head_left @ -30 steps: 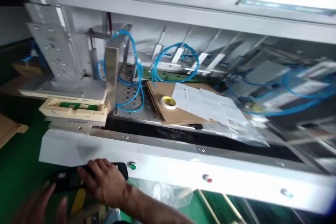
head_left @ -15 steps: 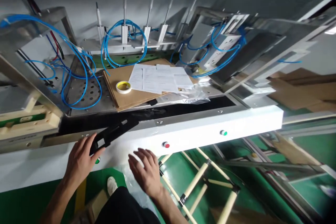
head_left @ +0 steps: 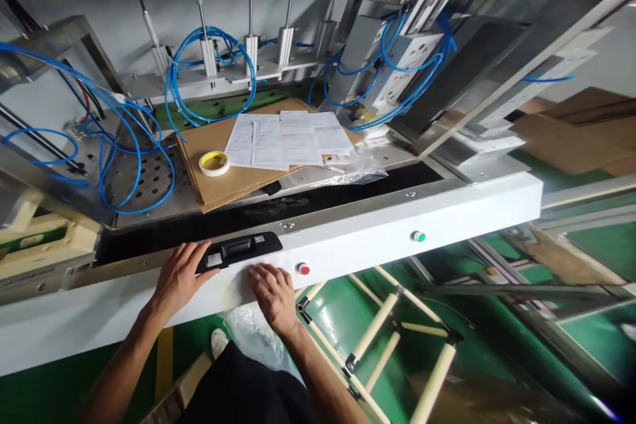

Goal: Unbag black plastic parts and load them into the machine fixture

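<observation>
A long black plastic part (head_left: 241, 250) lies along the top of the machine's white front panel (head_left: 377, 245). My left hand (head_left: 179, 275) grips its left end, thumb on top and fingers curled over it. My right hand (head_left: 272, 291) rests flat on the white panel just below the part's right end, fingers spread, holding nothing. A red button (head_left: 303, 269) sits just right of my right hand, and a green button (head_left: 418, 236) further right.
Inside the machine lie stacked cardboard sheets (head_left: 218, 175), a tape roll (head_left: 214, 163), printed papers (head_left: 285, 139) and a clear plastic bag (head_left: 348, 172). Blue air hoses (head_left: 209, 79) loop above a perforated metal plate (head_left: 149, 179). A pipe rack (head_left: 377, 338) stands below right.
The view has swung right and steadied. My left hand has laid the tilted black part flat on the panel's top edge. My right hand has moved up onto the panel.
</observation>
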Demonstrator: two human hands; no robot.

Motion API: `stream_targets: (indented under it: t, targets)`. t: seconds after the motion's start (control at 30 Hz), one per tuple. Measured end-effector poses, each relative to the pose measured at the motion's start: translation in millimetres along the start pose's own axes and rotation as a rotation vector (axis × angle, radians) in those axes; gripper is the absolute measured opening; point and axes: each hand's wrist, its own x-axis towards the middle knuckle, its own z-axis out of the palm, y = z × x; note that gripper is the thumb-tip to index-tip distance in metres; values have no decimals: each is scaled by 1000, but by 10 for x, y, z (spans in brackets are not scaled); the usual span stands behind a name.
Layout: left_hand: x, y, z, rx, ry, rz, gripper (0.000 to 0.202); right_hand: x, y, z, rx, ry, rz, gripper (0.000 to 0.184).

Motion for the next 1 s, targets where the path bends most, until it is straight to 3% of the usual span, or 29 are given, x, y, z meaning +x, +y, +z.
stream_targets:
  t: [0.4,0.6,0.67,0.73,0.83,0.9,1.0]
  targets:
    - [54,11,160,-38,-34,-4,49,75,-22,-84,-10,-50,19,30]
    - [-200,-30,-6,-136,134,-48,71,353,-85,-348,-3,-98,21,30]
    - [-365,-47,-59,-141,153,-19,62,444,-88,-402,-8,-112,2,30]
    - [-497,-60,-74,-113,156,7,39,516,-77,-426,-14,-125,-18,31]
    - [-571,-75,-58,-83,258,-18,11,595,-44,-426,-18,-134,-36,31]
    - [-563,-80,-59,-82,309,-38,10,633,-18,-418,-20,-136,-40,30]
    - [-556,-78,-82,-65,264,-11,17,679,11,-407,-31,-137,-42,27]
